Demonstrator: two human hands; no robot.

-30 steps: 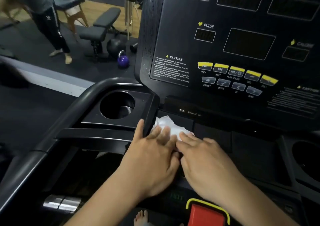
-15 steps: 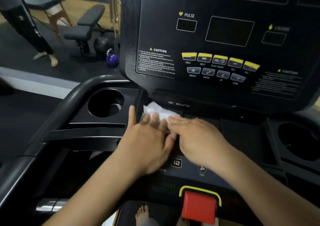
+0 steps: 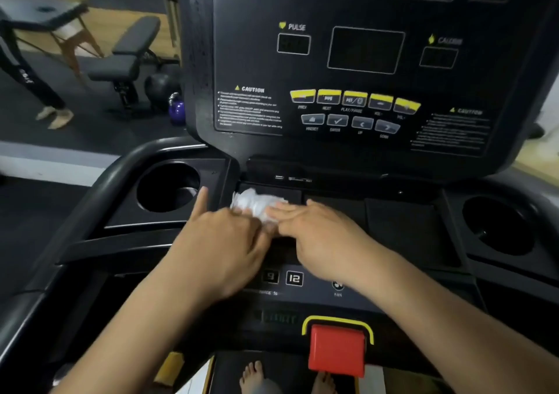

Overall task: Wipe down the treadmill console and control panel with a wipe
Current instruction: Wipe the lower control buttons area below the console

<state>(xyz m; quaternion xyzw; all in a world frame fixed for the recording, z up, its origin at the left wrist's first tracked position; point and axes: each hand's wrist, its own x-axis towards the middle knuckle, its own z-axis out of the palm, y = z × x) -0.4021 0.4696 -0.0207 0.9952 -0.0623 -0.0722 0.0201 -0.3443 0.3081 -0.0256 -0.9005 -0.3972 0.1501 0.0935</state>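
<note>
A crumpled white wipe point(image 3: 252, 200) lies on the black ledge just under the treadmill's upright console point(image 3: 366, 50), at the ledge's left end. My left hand point(image 3: 220, 242) is on the wipe's near left edge with its fingers bent into it and one finger pointing out towards the left cup holder. Beside it, my right hand point(image 3: 317, 236) lies with straight fingers pressing on the wipe's right side. Below both hands, the lower control panel point(image 3: 294, 278) shows lit number keys.
Round cup holders sit at the left point(image 3: 168, 186) and right point(image 3: 499, 226) of the ledge. A red safety stop point(image 3: 337, 349) stands at the panel's near edge, bare feet point(image 3: 253, 375) below it. Beyond are a person point(image 3: 21, 73), a weight bench point(image 3: 130, 55) and a purple kettlebell point(image 3: 177, 111).
Both hands have stayed on the wipe at the ledge's left end. My left fingers, flat before, are now bent into the wipe. More of the lower panel shows.
</note>
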